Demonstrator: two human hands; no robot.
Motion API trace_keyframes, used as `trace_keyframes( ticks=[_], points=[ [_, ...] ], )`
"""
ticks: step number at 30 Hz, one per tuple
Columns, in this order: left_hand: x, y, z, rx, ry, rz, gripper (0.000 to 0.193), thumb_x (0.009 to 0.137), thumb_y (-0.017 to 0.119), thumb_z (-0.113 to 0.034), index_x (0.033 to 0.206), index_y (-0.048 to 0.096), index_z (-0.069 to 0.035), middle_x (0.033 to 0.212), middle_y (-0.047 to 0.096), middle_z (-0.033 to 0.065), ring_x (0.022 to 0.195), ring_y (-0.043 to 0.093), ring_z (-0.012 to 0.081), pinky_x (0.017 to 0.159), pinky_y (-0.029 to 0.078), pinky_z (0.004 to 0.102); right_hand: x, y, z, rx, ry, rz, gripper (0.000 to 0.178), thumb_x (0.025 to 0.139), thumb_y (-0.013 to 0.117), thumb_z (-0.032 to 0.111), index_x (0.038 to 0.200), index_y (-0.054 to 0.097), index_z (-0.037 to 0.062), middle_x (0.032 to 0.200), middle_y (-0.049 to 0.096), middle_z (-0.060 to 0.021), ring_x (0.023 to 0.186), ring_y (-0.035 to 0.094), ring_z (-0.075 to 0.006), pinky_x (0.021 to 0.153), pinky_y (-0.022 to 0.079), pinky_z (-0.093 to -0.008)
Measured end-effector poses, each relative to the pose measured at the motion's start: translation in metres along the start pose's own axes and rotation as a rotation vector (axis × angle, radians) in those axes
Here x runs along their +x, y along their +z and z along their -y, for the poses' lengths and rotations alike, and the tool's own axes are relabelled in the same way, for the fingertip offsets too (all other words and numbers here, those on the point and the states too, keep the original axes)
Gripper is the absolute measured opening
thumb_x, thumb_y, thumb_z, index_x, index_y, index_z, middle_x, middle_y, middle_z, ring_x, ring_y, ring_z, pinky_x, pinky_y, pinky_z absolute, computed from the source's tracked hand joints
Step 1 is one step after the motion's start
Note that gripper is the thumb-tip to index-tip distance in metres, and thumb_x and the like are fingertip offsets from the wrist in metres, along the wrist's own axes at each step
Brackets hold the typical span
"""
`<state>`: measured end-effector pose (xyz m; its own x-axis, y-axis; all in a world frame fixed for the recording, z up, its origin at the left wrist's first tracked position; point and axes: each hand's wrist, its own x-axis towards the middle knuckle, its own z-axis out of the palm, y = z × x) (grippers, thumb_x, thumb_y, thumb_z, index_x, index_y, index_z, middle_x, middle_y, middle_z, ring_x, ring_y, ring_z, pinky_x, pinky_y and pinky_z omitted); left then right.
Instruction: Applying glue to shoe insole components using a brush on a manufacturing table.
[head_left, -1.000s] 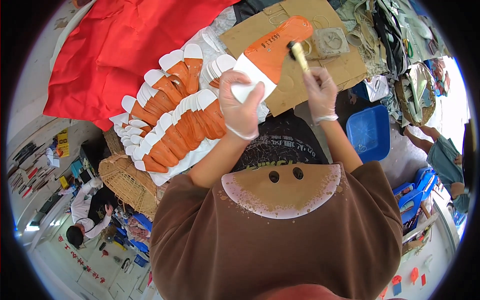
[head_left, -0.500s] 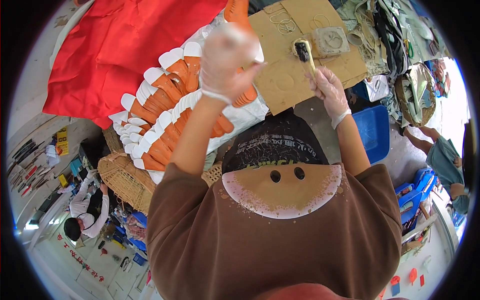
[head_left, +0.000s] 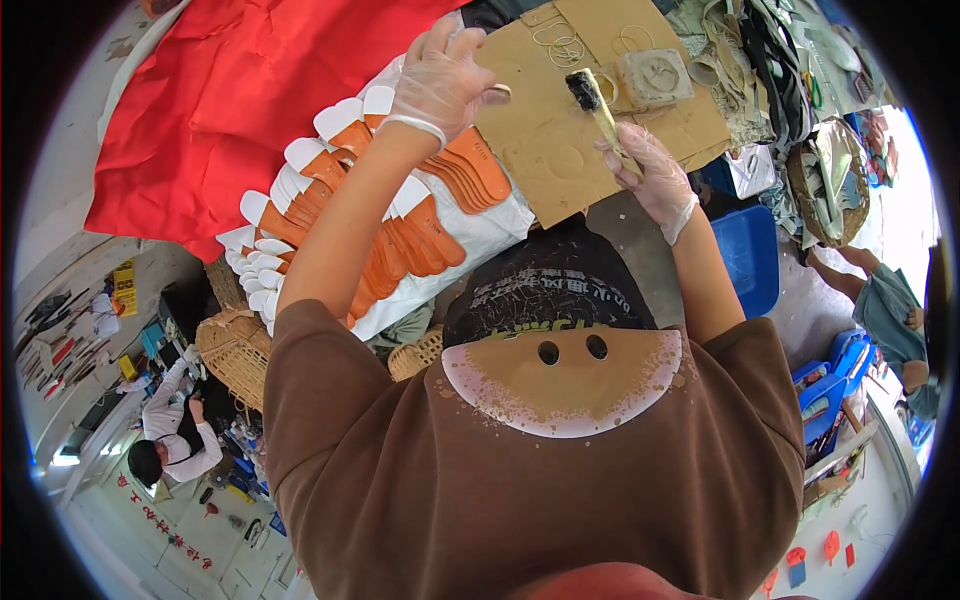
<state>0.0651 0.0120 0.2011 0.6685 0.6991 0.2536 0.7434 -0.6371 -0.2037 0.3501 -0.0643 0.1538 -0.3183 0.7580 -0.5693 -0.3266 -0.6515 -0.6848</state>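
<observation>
Left hand (head_left: 440, 85), thumb and fingers apart, no longer held the insole of a second earlier — hung by the stacked insoles (head_left: 478, 168). Right hand (head_left: 655, 180) gripped the brush (head_left: 606, 122) over cardboard (head_left: 535, 135) — brushing apparently paused.

The soles (head_left: 478, 170) reach me as orange with white ends. I see a brush (head_left: 608, 125) with a pale yellow handle and black bristles (head_left: 582, 90), clear gloves (head_left: 435, 90), red cloth (head_left: 230, 110), tan cardboard (head_left: 545, 145) and a blue bin (head_left: 752, 255). The shirt (head_left: 560, 500) I make out as brown, its tan half-round print (head_left: 570, 385) edged in speckled pinkish white.
</observation>
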Motion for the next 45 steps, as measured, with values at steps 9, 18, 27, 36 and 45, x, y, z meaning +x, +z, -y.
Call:
trace_keyframes(
  ticks=[9,18,27,36,45],
  points=[
    [-0.013,0.022,0.000,-1.866,-0.680,0.274,0.026,0.100,0.053,-0.032,0.104,0.061,-0.007,0.096,0.065,-0.0021,0.090,0.060,0.0073,0.080,0.048,0.0240,0.005,0.001,0.014,-0.397,-0.360,0.112,0.020,0.093,0.063,0.024,0.093,0.065,0.0041,0.079,0.054,0.0034,0.075,0.047,-0.0051,0.069,0.039,-0.0195],
    [0.010,-0.004,-0.006,-2.319,-0.628,0.228,0.030,0.101,0.049,-0.028,0.109,0.059,-0.001,0.095,0.069,0.0094,0.082,0.069,0.0152,0.073,0.057,0.0272,0.037,0.016,0.021,-0.676,-0.656,-0.105,0.010,0.086,0.070,0.009,0.090,0.064,0.0007,0.079,0.056,0.0001,0.074,0.051,-0.0073,0.067,0.044,-0.0239],
    [0.006,-0.009,0.006,-2.276,-0.836,0.192,0.029,0.101,0.051,-0.027,0.109,0.058,0.001,0.100,0.068,0.0116,0.088,0.069,0.0184,0.079,0.057,0.0319,0.023,0.018,0.059,-1.036,-0.769,0.183,0.014,0.081,0.073,0.012,0.085,0.065,0.0008,0.075,0.059,-0.0089,0.067,0.057,-0.0199,0.061,0.045,-0.0307],
    [-0.031,0.003,0.043,-2.538,-0.829,0.065,0.038,0.101,0.046,-0.028,0.112,0.059,0.005,0.108,0.067,0.0162,0.096,0.068,0.0240,0.088,0.054,0.0379,-0.015,-0.012,0.086,-0.988,-0.368,0.509,0.014,0.076,0.072,0.012,0.080,0.063,0.0018,0.074,0.058,-0.0070,0.070,0.056,-0.0199,0.065,0.043,-0.0329],
    [-0.031,-0.018,0.013,-2.419,-1.068,-0.402,0.033,0.098,0.051,-0.020,0.121,0.054,0.004,0.122,0.061,0.0180,0.115,0.059,0.0269,0.097,0.049,0.0395,0.016,-0.063,0.083,-0.790,-0.488,-0.080,0.014,0.085,0.070,0.014,0.083,0.063,0.0025,0.072,0.054,0.0036,0.068,0.048,-0.0049,0.061,0.039,-0.0215]
  ],
)
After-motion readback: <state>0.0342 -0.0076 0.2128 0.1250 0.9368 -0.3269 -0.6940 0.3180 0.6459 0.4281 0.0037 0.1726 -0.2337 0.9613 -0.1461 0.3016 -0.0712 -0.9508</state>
